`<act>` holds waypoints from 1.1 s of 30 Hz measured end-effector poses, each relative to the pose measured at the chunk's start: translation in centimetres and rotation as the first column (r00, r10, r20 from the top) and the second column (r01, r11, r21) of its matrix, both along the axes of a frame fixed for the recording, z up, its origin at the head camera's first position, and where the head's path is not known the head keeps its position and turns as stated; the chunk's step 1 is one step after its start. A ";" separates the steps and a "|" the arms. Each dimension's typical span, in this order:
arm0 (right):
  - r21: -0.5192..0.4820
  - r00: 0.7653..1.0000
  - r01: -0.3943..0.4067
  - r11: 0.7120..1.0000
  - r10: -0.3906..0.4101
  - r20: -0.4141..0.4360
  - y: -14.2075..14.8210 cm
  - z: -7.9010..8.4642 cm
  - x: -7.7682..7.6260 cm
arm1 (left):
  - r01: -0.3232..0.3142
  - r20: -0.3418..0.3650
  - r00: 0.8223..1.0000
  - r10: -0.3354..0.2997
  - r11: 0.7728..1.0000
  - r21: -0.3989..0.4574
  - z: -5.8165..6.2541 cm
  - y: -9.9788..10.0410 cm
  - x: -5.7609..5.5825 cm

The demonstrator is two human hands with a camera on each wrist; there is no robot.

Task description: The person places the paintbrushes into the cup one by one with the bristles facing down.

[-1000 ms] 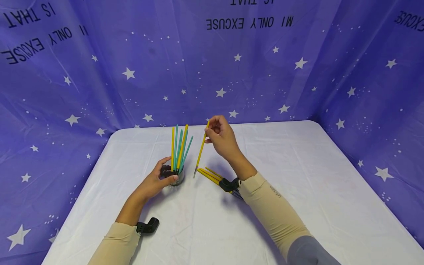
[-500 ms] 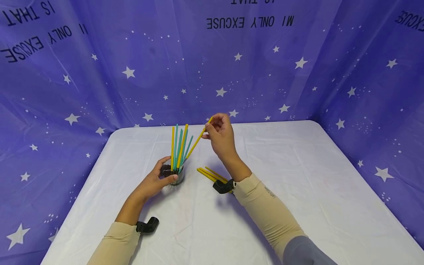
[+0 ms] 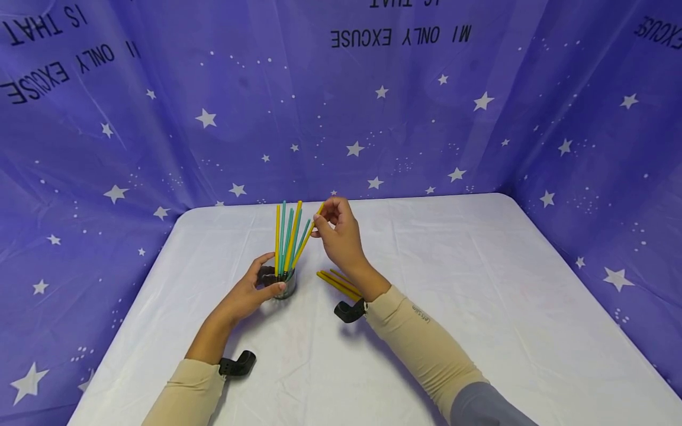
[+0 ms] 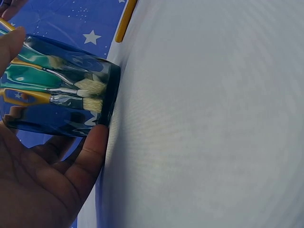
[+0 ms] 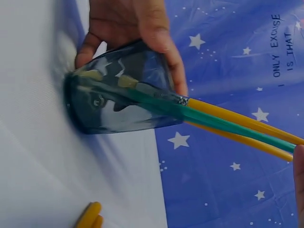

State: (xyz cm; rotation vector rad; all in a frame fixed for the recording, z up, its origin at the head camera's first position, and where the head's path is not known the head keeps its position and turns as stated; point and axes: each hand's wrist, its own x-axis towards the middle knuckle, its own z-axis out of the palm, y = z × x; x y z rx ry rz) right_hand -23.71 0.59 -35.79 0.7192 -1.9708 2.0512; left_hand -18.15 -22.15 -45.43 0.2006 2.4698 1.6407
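My left hand [image 3: 247, 299] grips a clear glass [image 3: 289, 286] standing on the table, with the thumb on its near side and the fingers round the back. Several yellow and teal paintbrushes [image 3: 290, 236] stand in it, handles up; their pale bristles [image 4: 91, 86] show through the wall near the base in the left wrist view. My right hand [image 3: 342, 236] pinches a yellow paintbrush [image 3: 307, 238] near the top of its handle. This brush slants down to the left, its lower end at the glass's rim. In the right wrist view the glass [image 5: 128, 111] lies between both hands.
Several more yellow paintbrushes [image 3: 337, 284] lie on the white-covered table [image 3: 479, 307] to the right of the glass, partly beneath my right forearm. A purple star-patterned curtain [image 3: 405, 118] hangs behind the table and along its sides.
My right hand has moved left, then down, bringing the yellow paintbrush from beside the glass to its rim. The brush now leans more. My left hand has stayed on the glass.
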 end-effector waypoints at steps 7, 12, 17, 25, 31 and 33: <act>0.017 1.000 -0.015 1.000 0.015 0.011 -0.8 -2.7 -1.0 | -0.011 0.006 1.000 0.011 1.000 -0.002 0.0 0.0 0.0; 0.030 1.000 -0.023 0.999 0.023 0.004 -1.3 -3.6 -1.0 | -0.007 -0.006 1.000 0.007 1.000 0.007 -0.1 0.0 0.1; 0.034 1.000 -0.019 0.999 0.018 0.016 -1.4 -4.2 -0.9 | -0.010 -0.007 1.000 0.010 1.000 0.013 -0.2 0.0 0.1; 0.050 0.998 -0.029 0.998 0.027 0.055 -0.8 -4.4 -0.9 | -0.009 -0.016 1.000 0.009 1.000 0.016 -0.3 0.0 0.0; 0.069 0.993 -0.058 0.996 0.050 0.105 0.4 -4.4 -1.2 | -0.011 -0.001 1.000 0.011 1.000 0.012 -0.2 0.0 0.0; 0.099 0.993 -0.051 0.994 0.039 0.115 1.0 -4.3 -1.4 | -0.007 -0.002 1.000 0.007 1.000 0.005 -0.1 0.1 0.0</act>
